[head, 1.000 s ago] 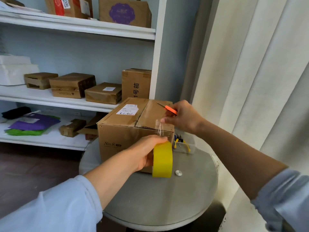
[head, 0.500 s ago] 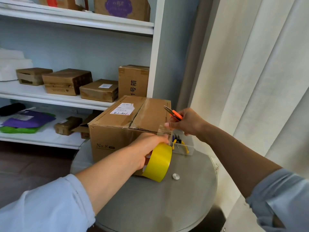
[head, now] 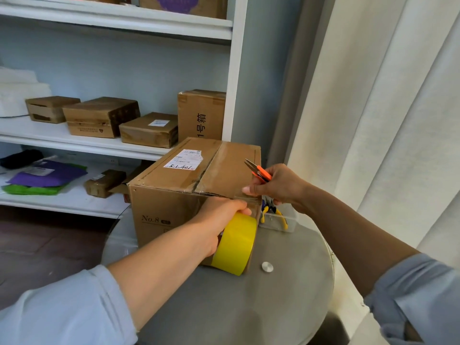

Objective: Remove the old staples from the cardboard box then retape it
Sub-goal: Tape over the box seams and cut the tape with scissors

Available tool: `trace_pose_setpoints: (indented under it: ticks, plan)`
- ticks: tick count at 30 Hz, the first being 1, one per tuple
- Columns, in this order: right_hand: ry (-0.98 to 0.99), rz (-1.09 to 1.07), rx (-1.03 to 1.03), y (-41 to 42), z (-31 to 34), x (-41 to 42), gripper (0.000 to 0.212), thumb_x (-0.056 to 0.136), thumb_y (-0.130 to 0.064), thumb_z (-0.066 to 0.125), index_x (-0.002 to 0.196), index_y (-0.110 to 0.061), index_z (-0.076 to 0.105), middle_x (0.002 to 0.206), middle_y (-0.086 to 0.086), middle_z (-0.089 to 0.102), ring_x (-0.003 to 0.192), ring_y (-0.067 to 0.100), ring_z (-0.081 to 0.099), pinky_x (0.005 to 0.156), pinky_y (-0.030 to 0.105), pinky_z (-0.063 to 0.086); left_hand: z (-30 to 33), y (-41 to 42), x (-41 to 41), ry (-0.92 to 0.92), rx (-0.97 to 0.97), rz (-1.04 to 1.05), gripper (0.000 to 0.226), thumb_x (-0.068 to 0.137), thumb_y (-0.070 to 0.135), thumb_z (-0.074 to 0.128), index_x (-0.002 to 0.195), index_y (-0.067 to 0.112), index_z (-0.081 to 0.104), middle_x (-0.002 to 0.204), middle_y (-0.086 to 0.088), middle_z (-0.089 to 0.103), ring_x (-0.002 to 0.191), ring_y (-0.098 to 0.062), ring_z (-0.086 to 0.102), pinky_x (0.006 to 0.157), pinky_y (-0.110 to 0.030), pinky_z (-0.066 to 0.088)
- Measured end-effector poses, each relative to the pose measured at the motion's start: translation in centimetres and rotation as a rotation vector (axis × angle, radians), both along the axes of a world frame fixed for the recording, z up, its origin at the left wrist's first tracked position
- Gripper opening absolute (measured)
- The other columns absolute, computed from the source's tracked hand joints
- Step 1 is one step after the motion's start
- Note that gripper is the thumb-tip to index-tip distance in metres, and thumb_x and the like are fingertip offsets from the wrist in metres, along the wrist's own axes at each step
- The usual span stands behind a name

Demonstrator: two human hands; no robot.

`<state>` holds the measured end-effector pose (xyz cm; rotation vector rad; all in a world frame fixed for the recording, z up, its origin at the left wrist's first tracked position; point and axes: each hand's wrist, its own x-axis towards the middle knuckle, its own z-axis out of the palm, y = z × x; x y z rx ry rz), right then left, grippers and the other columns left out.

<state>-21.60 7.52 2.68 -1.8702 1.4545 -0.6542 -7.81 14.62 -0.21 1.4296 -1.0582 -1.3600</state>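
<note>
Cardboard box point(head: 174, 195) sits on the bench point(head: 249, 307), top seam taped. My left grip point(head: 219, 220) holds the tape roll point(head: 236, 245); my right grip point(head: 276, 185) pinches snips point(head: 258, 171), pressing the strip's end. Cutting remains, I judge.

White shelves point(head: 119, 26) are standing against a pale blue wall point(head: 124, 70), carrying brown boxes point(head: 100, 117), purple and green bags point(head: 47, 175) and white foam point(head: 17, 95). A cream curtain point(head: 385, 108) is hanging at right. A round grey table point(head: 249, 307) is standing over dark floor point(head: 37, 245).
</note>
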Motion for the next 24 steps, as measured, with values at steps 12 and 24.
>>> trace_pose_setpoints:
  ticks: [12, 24]
  plan:
    - [-0.056, 0.015, 0.062, -0.6, -0.5, -1.7, 0.018, 0.08, -0.019, 0.075, 0.076, -0.005, 0.065, 0.062, 0.002, 0.053, 0.049, 0.011, 0.044, 0.041, 0.017, 0.04, 0.1, 0.1, -1.7, 0.035, 0.021, 0.031, 0.023, 0.094, 0.025, 0.058, 0.081, 0.009, 0.069, 0.065, 0.004, 0.062, 0.06, -0.01, 0.055, 0.047, -0.014, 0.044]
    - [-0.008, 0.022, 0.072, -1.1, -0.5, -1.9, 0.018, 0.081, -0.019, 0.074, 0.074, -0.006, 0.064, 0.064, 0.005, 0.049, 0.052, 0.015, 0.044, 0.042, 0.019, 0.04, 0.0, -0.2, -2.0, 0.01, 0.056, 0.022, 0.02, 0.092, 0.025, 0.059, 0.083, 0.011, 0.07, 0.051, 0.008, 0.063, 0.06, -0.011, 0.054, 0.046, -0.017, 0.043]
